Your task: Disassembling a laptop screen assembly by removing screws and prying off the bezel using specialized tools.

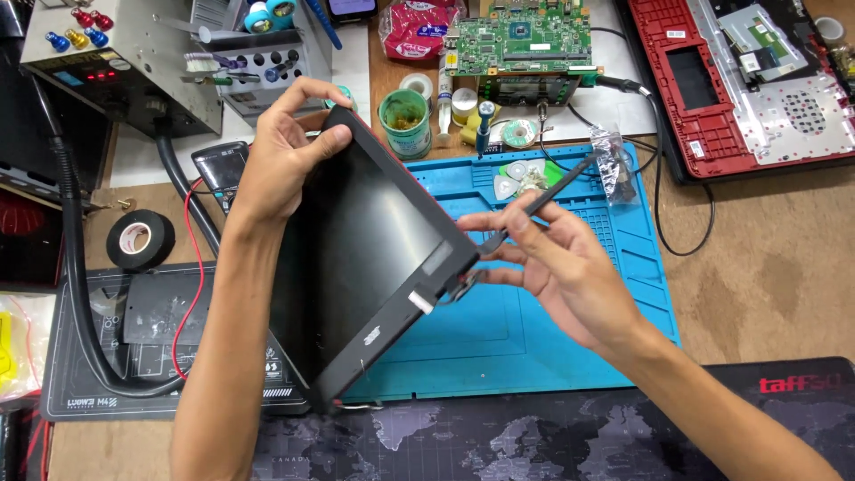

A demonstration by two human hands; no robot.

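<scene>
Left hand (283, 151) grips the top corner of a black laptop screen panel (365, 258), fingers clamped over the thin red-trimmed edge, thumb on the glass side; panel stands tilted on its lower corner near the front edge of the blue work mat (543, 338), probably propped that way so the side bezel faces the other hand. Right hand (552, 258) pinches a slim black pry tool (543, 200), fingers closed on its shaft, tip set at the panel's right edge, just beside a small hinge or cable stub at the lower right corner. Tool angle looks meant for working into the bezel seam, though whether the tip is actually in the seam can't be told. Open mat to the right of the panel and below the right wrist gives room; behind it are guitar-pick style openers (517, 183), a green flux tub (405, 120), a circuit board (521, 40). Red laptop base shell (739, 80) sits far right, well apart. Left side of the counter is tight: tape roll (138, 239), thick black hose (76, 267), dark mat (116, 356)
</scene>
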